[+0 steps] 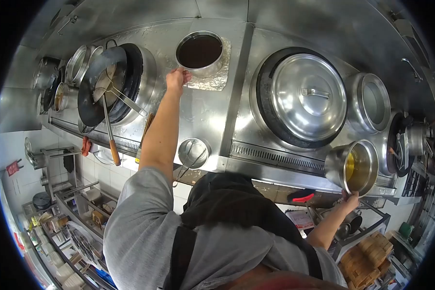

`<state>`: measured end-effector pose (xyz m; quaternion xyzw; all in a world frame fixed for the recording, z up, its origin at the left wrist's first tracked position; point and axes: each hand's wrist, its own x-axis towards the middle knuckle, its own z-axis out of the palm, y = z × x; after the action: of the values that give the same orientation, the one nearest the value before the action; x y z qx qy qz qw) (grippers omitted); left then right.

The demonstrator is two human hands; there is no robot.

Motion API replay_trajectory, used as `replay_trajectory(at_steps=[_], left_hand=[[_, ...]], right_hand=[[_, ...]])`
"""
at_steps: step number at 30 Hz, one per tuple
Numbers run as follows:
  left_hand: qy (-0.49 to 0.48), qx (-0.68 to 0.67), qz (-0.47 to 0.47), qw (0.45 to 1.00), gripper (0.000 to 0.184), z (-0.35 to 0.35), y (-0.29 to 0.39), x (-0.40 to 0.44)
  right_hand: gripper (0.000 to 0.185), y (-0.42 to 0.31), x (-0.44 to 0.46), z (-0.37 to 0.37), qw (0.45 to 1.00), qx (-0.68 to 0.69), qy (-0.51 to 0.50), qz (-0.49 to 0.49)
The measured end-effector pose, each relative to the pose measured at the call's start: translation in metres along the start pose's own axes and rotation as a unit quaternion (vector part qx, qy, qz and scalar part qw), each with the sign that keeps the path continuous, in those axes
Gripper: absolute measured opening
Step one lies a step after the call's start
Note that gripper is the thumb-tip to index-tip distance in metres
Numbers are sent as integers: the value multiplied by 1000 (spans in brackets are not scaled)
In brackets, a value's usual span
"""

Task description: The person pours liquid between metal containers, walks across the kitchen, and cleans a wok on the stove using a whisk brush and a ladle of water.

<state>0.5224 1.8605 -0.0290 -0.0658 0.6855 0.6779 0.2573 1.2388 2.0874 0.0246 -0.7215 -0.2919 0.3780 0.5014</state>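
My left hand (177,79) reaches far forward, fingers closed at the near left side of a round steel pot (209,69). Dark brown liquid (199,50) fills much of this pot, which stands on a foil-covered board (217,81). Whether the fingers grip a handle or the wall itself is hard to see. Low on the right, my right hand (350,200) is closed on the near edge of a second steel pot (337,166). That one is tilted, with yellow oil-like liquid (353,166) inside, and hangs over the counter's front edge.
A large domed lid (308,96) covers the right wok burner. On the left burner lies a dark wok (89,92), with a wooden-handled ladle (110,130) and a strainer (123,96). A small steel pot with a wire strainer (194,153) stands near the front edge. Baskets (367,258) are stacked lower right.
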Motion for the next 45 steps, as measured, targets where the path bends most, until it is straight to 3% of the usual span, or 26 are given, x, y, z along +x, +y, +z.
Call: replay_trajectory(at_steps=[4, 7, 11, 13, 16, 22, 31, 33, 40, 42, 45], left_hand=[[-16, 15, -35, 999, 21, 0, 11, 17], [-11, 46, -57, 997, 16, 1, 20, 19], [-18, 67, -56, 996, 10, 0, 20, 26], [-25, 72, -56, 996, 10, -2, 18, 30], [-28, 72, -57, 995, 10, -3, 14, 35], [4, 45, -48, 998, 10, 4, 11, 39], [38, 49, -51, 997, 9, 10, 9, 47], [48, 56, -49, 996, 9, 11, 11, 47], [52, 56, -41, 996, 8, 12, 18, 52], [44, 61, -36, 997, 7, 12, 17, 51], [50, 50, -30, 997, 6, 11, 13, 49]], right_hand=[[13, -23, -56, -18, 1000, -24, 9, -11], [23, -22, -80, -38, 999, -29, -16, -15], [20, -25, -117, -42, 1000, 4, -18, -10], [21, -26, -135, -45, 998, -55, -17, 7], [12, -13, -151, -45, 997, 21, -71, 7], [19, -7, -194, -20, 995, -9, -94, 10], [22, 27, -200, -20, 991, -46, -119, 32], [15, 41, -196, -23, 990, -77, -121, 8], [14, 61, -186, -30, 992, -30, -120, 18], [34, 60, -181, -32, 987, -54, -138, 63], [36, 62, -178, -32, 986, -57, -145, 63]])
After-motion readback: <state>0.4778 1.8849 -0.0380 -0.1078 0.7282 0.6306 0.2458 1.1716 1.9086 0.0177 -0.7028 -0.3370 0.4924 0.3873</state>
